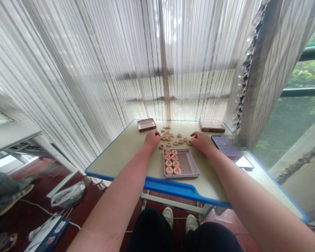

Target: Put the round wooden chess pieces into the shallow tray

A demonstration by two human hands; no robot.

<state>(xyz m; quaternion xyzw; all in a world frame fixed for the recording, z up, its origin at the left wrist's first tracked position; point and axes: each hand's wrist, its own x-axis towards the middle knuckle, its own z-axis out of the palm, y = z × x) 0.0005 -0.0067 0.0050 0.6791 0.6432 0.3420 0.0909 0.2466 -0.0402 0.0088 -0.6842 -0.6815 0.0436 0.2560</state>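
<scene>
My left hand (152, 139) rests knuckles up on the cream table (120, 154), its fingers curled among loose round wooden chess pieces (173, 137). My right hand (201, 141) lies at the right end of the same scatter, fingertips pinched on a piece. Just in front of both hands sits a shallow grey box (188, 164) with several pieces (172, 161) laid in two columns on its left side.
A brown lid or tray (146, 124) lies at the back left of the table, a flat patterned box (211, 125) at the back right. A phone (232, 150) lies to the right. Striped curtains hang close behind. The blue table edge (170, 186) is near my knees.
</scene>
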